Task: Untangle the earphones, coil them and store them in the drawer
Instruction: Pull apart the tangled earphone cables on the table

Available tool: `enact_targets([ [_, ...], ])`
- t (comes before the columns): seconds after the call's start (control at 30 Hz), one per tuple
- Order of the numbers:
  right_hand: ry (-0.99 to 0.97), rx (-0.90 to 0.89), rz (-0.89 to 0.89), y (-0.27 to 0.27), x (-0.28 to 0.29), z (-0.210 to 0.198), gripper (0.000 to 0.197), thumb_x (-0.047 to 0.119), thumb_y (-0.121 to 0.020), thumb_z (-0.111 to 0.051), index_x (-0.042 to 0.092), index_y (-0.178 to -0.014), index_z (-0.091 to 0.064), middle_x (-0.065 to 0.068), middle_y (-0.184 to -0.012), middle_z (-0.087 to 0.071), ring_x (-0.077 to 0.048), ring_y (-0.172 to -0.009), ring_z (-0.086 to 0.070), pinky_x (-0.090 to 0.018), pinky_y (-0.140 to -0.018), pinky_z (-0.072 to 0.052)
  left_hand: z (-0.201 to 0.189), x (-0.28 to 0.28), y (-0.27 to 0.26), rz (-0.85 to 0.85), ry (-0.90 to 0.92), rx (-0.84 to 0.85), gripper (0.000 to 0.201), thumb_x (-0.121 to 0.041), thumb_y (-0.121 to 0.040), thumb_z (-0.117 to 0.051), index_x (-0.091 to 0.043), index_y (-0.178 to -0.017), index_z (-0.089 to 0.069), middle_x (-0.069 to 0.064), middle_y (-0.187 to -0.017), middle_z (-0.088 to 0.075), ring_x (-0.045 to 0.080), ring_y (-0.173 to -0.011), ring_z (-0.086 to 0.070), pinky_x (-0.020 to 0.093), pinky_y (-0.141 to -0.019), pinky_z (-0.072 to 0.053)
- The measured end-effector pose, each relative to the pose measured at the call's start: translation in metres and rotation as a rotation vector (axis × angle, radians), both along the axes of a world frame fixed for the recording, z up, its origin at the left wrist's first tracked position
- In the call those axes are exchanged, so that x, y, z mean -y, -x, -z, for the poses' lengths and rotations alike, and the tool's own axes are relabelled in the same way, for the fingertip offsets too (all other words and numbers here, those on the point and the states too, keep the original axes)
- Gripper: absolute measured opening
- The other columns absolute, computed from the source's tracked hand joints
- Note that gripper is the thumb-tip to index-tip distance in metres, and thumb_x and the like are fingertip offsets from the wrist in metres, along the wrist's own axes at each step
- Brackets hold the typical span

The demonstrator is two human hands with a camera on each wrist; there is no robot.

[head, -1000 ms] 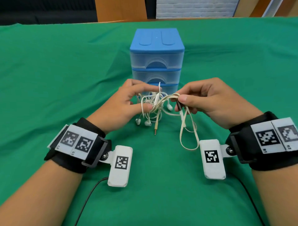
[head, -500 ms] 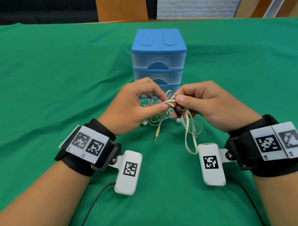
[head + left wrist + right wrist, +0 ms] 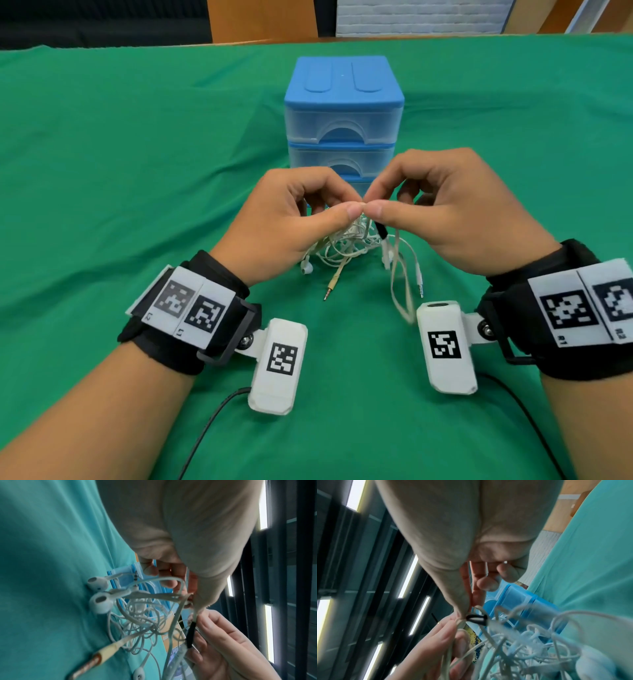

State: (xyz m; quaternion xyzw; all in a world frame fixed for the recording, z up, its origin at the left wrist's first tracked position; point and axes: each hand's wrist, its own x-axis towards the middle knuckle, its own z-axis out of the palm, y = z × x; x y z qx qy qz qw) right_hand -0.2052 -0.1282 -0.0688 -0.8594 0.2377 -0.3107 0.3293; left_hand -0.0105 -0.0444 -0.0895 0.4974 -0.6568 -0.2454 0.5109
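- Wide bare green surface (image 3: 102,171) at left and right of frame.
- Blue drawer unit (image 3: 343,113) upright at centre, just behind both hands.
- Tangled earphones (image 3: 346,243) under the fingertips, plugs trailing toward lower centre.

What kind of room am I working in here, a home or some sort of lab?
Likely a lab or office data-collection setup: a table under plain green cloth, a lone blue plastic three-drawer unit, and marker-tagged black wrist straps on both arms.

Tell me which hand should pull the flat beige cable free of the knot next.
Probably the right hand: its grip already pinches the flat beige cable by the black sleeve, while the left hand pins the tangle.
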Motion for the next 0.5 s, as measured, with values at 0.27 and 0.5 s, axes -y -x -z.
enact_targets([
  [0.27,-0.108,0.238,0.08,0.0008,0.0027,-0.0016,0.008,0.021,-0.094,-0.06,0.023,-0.086,-0.058,0.016,-0.068,-0.052,-0.015,-0.058,-0.036,-0.025,-0.053,-0.03,0.0006,-0.0013,-0.0006,0.089,-0.086,-0.128,0.013,-0.01,-0.088,-0.069,-0.008,-0.101,-0.066,0.009,-0.078,-0.056,0.02,-0.072,-0.047,0.03,-0.067,-0.04],
  [0.5,-0.254,0.529,0.124,-0.0005,0.0026,-0.0051,0.013,0.015,-0.1,-0.049,0.02,-0.089,-0.051,-0.005,-0.084,-0.057,-0.015,-0.057,-0.041,-0.026,-0.051,-0.031,0.0011,0.0004,-0.0033,-0.007,0.03,-0.07,0.003,-0.016,-0.089,-0.068,-0.015,-0.088,-0.07,0.019,-0.093,-0.065,0.037,-0.083,-0.056,0.055,-0.073,-0.044],
])
